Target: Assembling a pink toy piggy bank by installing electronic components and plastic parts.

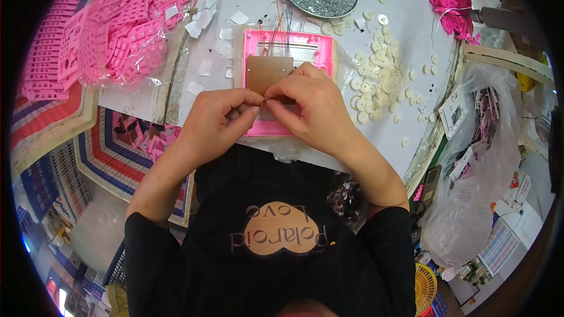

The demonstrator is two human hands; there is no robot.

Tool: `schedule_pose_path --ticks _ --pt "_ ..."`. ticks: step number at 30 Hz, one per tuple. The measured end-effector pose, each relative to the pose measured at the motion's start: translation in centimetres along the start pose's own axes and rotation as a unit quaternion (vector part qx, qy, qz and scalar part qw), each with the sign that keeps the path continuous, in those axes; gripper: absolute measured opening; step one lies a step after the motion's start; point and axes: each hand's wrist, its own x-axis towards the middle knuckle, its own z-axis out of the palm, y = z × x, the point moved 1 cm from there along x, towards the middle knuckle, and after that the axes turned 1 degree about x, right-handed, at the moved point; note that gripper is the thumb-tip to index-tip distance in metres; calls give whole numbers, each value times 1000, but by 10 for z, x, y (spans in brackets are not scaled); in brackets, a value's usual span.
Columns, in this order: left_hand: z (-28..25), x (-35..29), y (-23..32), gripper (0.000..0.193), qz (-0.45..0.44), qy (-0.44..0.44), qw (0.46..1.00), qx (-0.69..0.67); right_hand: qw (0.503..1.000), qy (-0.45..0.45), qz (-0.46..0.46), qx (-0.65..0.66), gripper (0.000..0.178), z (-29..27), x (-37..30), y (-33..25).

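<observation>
Pinching (head view): left hand and right hand meet, both grips closed on what looks like a thin strand; can't tell which way it runs.
Brown board: just past the fingertips, right hand covering its near corner.
Pink casing: underneath, long axis pointing away from the person.
In the way: loose wires past the board; white discs off right.

On the black shirt, at lower centre of the frame, upside-down lettering crosses a tan heart shape.
</observation>
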Motion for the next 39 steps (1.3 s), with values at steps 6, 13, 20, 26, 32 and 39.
schedule_pose_path --ticks 6,13,20,26,32,39 --pt "4 2 -2 12 33 23 999 21 996 -5 66 65 10 -2 2 -5" --pt "4 1 -3 13 40 27 998 31 995 -16 73 67 13 -5 3 -5" --pt "7 1 -2 12 29 24 999 6 994 -15 80 67 13 -4 1 -5" --pt "12 1 -4 13 50 47 998 14 988 -25 112 106 12 -6 0 -6" --pt "11 2 -4 7 8 30 1000 0 992 -6 83 98 10 -4 2 -3" --pt "14 3 -9 9 16 64 998 -24 990 19 82 110 10 1 0 1"
